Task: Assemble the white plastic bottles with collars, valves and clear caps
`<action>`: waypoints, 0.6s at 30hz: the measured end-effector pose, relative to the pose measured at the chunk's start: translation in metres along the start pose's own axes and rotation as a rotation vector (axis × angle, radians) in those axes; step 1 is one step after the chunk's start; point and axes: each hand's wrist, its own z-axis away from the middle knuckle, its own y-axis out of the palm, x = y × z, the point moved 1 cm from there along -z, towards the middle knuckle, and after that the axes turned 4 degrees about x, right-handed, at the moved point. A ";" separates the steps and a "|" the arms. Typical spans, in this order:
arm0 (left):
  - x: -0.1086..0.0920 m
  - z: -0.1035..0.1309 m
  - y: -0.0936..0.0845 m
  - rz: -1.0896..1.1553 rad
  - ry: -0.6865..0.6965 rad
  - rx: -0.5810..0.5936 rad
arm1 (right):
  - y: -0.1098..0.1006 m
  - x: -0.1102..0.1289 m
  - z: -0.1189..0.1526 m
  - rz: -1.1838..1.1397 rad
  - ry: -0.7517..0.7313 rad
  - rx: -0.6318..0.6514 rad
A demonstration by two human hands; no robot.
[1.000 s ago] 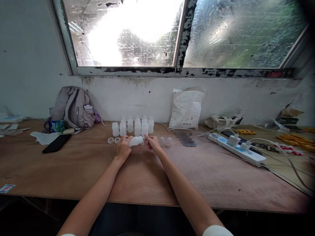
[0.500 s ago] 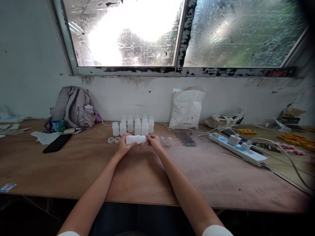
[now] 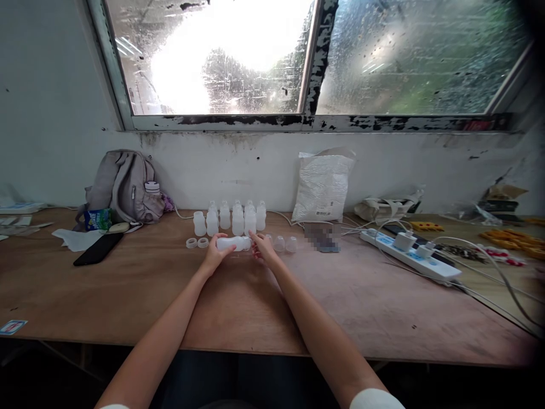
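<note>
A frosted white baby bottle (image 3: pixel 230 243) lies on its side in the air just over the table, its neck end pointing right. My left hand (image 3: pixel 215 255) is wrapped around the bottle's body, thumb along the near side. At the neck end, my right hand (image 3: pixel 261 248) has its thumb and fingers closed around the bottle's end; the exact part it pinches is hidden. Behind both hands stand several upright baby bottles (image 3: pixel 212 221) in a cluster. Left of my hands lie two white rings (image 3: pixel 192 242). Clear domed caps (image 3: pixel 291 244) sit to the right of my right hand.
On the wooden table (image 3: pixel 140 301) are a grey backpack (image 3: pixel 123 184) and a black phone (image 3: pixel 99 249) at the left. A white plastic package (image 3: pixel 321 187) leans on the wall. A power strip (image 3: pixel 411 255) with cables lies right.
My right hand's fingers have shifted and curled around the bottle's neck end. The bottle has stayed in about the same place in my left hand.
</note>
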 end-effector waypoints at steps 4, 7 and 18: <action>-0.001 0.001 -0.002 -0.003 -0.010 0.000 | -0.001 0.004 0.005 0.010 0.130 0.103; -0.001 0.000 -0.003 -0.012 -0.005 -0.003 | -0.003 0.004 0.006 -0.031 0.233 0.246; 0.002 -0.003 -0.009 0.245 -0.208 -0.019 | -0.005 0.011 0.009 -0.148 0.085 0.478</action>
